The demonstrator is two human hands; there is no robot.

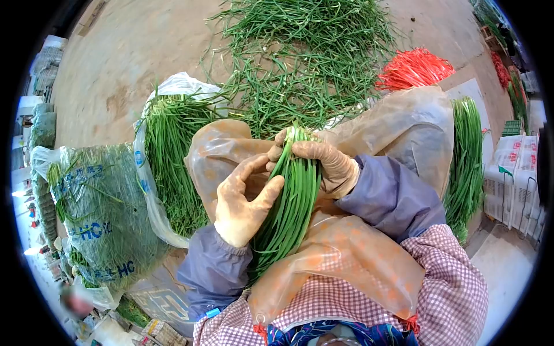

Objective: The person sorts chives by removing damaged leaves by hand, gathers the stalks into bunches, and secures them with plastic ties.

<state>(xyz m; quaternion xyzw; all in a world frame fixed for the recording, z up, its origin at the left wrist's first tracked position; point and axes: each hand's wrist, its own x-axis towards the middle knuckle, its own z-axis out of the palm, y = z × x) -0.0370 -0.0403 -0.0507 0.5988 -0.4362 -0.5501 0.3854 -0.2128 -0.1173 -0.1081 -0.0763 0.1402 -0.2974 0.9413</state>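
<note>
A bunch of long green chives (291, 202) lies slanted over my lap, pale stem ends at the top and leaves toward my body. Wrapped around it near the stem ends is my right hand (330, 164), in a soiled pale glove, its thumb across the front. My left hand (245, 199), gloved too, is at the bunch's left side; thumb and fingers are apart, with the thumb against the leaves. Whether its fingertips press on the stems I cannot tell. A plastic cover (340, 254) lies over my lap beneath the bunch.
Loose chives (306, 63) are heaped on the floor ahead, beside a pile of red ties (416, 68). An open plastic bag (141, 167) of chives stands left, near a wrapped bale (109, 213). More chives (464, 164) stand at my right, near white crates (513, 184).
</note>
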